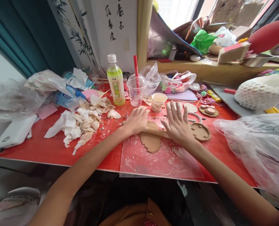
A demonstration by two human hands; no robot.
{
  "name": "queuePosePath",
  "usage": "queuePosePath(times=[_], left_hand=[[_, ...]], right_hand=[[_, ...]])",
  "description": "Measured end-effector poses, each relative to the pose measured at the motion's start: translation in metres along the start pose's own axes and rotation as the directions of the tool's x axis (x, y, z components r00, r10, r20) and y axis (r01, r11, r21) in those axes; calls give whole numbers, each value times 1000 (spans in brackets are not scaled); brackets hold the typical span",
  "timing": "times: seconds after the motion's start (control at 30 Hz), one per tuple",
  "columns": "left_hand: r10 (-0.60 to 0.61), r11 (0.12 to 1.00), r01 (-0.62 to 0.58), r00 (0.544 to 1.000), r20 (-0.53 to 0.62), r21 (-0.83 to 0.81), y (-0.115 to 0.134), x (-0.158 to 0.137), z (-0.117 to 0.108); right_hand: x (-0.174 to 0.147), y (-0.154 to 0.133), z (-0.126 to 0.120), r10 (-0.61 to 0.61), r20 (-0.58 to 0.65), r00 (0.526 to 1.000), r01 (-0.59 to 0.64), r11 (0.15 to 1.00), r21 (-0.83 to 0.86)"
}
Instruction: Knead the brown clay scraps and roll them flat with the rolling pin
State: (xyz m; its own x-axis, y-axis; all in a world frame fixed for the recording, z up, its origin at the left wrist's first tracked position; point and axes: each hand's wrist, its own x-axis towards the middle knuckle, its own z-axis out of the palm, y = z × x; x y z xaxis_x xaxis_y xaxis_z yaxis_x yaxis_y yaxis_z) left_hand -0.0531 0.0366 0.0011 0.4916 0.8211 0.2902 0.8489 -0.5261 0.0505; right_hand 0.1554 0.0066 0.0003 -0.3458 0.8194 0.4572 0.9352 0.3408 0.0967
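A flattened slab of brown clay (151, 145) with a ragged edge lies on a clear plastic sheet (139, 166). Across the slab rests a wooden rolling pin (157, 131). My left hand (137, 120) lies flat over the pin's left end, fingers stretched forward. Over its right end my right hand (179, 124) is flat too, with the fingers spread. Both palms press on the pin without wrapping round it. Just right of my right hand sits a round, shallow clay dish (202, 131), partly hidden by that hand.
Behind my hands stand a drink bottle (116, 81), a plastic cup (136, 92) with a red straw and a paper cup (158, 102). Crumpled tissues (83, 124) and a white power bank (14, 131) lie left. Plastic bags (252, 141) cover the right side of the red table (106, 157).
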Motion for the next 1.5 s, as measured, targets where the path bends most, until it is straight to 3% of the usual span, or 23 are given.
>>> queuePosePath(times=[0.17, 0.23, 0.33, 0.4, 0.57, 0.63, 0.7, 0.83, 0.93, 1.03, 1.1, 1.2, 1.3, 1.4, 1.5], left_hand=[[105, 994, -95, 970, 220, -53, 10, -45, -16], [78, 997, -72, 971, 227, -36, 6, -42, -14], [-35, 999, 31, 988, 147, 29, -1, -19, -7], [-60, 998, 56, 990, 128, 33, 0, -15, -7], [18, 999, -12, 984, 176, -35, 27, -78, -25], [74, 996, -67, 982, 173, -51, 32, -96, -29], [68, 997, -60, 983, 171, -50, 28, -89, -26], [-12, 1000, 11, 994, 111, 7, 2, -28, -9], [-18, 999, 15, 997, 81, 36, -7, -8, -6], [18, 1000, -17, 991, 130, -11, 8, -42, -18], [69, 997, -63, 980, 189, -36, 23, -79, -29], [186, 982, -173, 956, 227, -74, 35, -112, -41], [145, 989, -135, 962, 231, -58, 25, -91, -33], [87, 996, -85, 981, 174, -15, -1, -36, -14], [71, 996, -75, 993, 97, 40, -23, 11, -3]], right_hand=[[-32, -16, -15, -191, 114, 975, 184, 981, 69], [-21, -14, -9, -170, 87, 982, 165, 985, 55], [10, -5, 7, -38, 47, 998, 36, 999, 25], [16, -2, 10, -35, 76, 997, 32, 999, 36], [-41, -12, -19, -309, 176, 935, 291, 949, 119], [-59, -15, -28, -358, 184, 916, 334, 931, 145], [-54, -14, -24, -336, 182, 924, 314, 939, 138], [2, -4, 6, -119, 120, 986, 117, 993, 23], [22, -2, 14, -93, 129, 987, 94, 996, -4], [-11, -8, -4, -195, 185, 963, 191, 981, 40], [-48, -14, -21, -322, 202, 925, 309, 946, 96], [-84, -18, -38, -398, 222, 890, 374, 917, 142], [-67, -13, -27, -375, 194, 907, 356, 926, 126], [-13, -1, 2, -207, 133, 969, 200, 978, 66], [31, 7, 24, -83, 65, 994, 81, 996, 43]])
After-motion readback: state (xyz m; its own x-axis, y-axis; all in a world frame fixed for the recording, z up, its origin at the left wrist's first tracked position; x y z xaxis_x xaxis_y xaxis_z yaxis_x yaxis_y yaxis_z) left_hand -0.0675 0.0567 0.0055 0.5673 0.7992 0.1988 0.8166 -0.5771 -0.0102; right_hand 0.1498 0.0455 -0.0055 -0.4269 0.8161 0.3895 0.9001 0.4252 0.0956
